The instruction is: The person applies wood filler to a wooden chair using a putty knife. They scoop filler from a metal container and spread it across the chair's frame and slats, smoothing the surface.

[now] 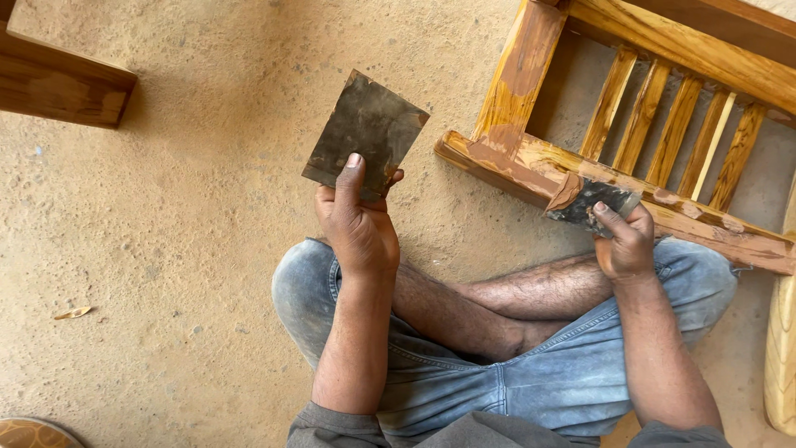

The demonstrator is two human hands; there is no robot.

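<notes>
Looking down from the head camera, a person sits cross-legged in faded jeans (580, 373) on a sandy, dusty floor (182, 216). A dark wooden block (58, 83) juts in from the upper left corner, well apart from both hands, and a small dry leaf (73, 313) lies on the ground at the left. Part of a pale rounded wooden piece (781, 348) shows at the right edge. Nothing stands between either hand and what it holds.

Across the upper right lies a wooden furniture frame (663, 124) with a row of slats, its lower rail (514, 162) running just in front of the knees. The rail and the upright post are smeared with patches of reddish-brown filler over honey-coloured wood.

The left hand (358, 228) is closed around the lower edge of a flat square metal plate (366, 133), thumb laid up its face, holding it raised above the floor and tilted. The plate is dark, stained and worn at the corners.

The right hand (626, 245) is clenched on a small scraper blade (590, 199), thumb on top. The blade sticks out to the left of the fingers and touches the rail, carrying a dab of reddish filler at its tip; its metal is dark grey and grimy.
</notes>
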